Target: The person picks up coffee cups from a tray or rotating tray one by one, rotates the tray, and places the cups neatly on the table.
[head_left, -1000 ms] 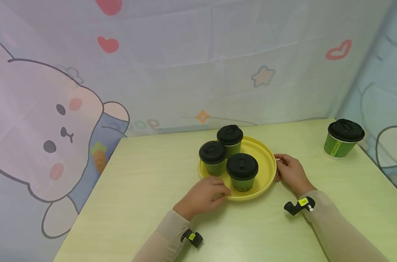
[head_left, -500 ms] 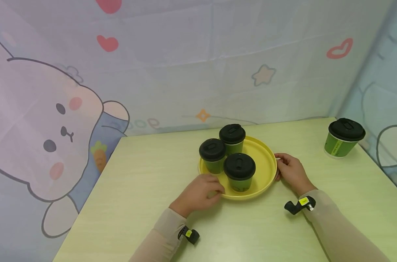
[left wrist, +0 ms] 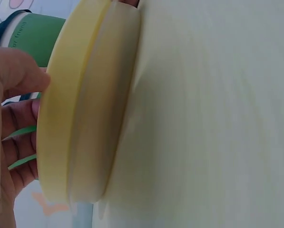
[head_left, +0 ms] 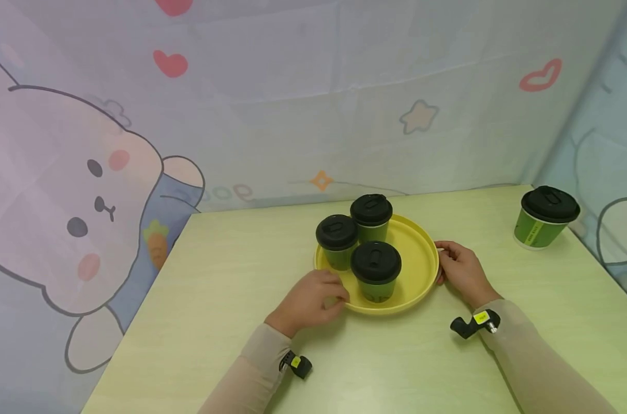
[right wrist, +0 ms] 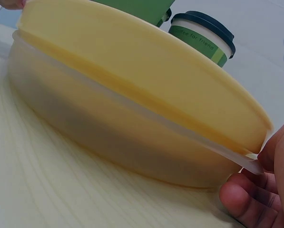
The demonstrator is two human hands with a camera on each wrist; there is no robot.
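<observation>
A round yellow tray (head_left: 414, 276) sits on a pale translucent base (right wrist: 99, 126), which rests on the table. Three green paper cups with black lids stand upright on it: a front cup (head_left: 376, 287), a left cup (head_left: 338, 259) and a back cup (head_left: 372, 232). At the front left, my left hand (head_left: 309, 302) pinches the yellow rim; the left wrist view shows a digit on the outer wall and fingers over the inner side. My right hand (head_left: 463, 275) grips the base's thin edge on the right, its thumb above and fingers beneath.
Another lidded green cup (head_left: 539, 229) stands near the right edge of the pale table (head_left: 241, 253). Behind the table hangs a printed cloth (head_left: 292, 103), and a second patterned cloth (head_left: 613, 149) hangs at the right.
The yellow tray has turned clockwise as seen from above: the front cup went left, the left cup backward, the back cup right. My left hand moved left with the rim; my right stayed put.
</observation>
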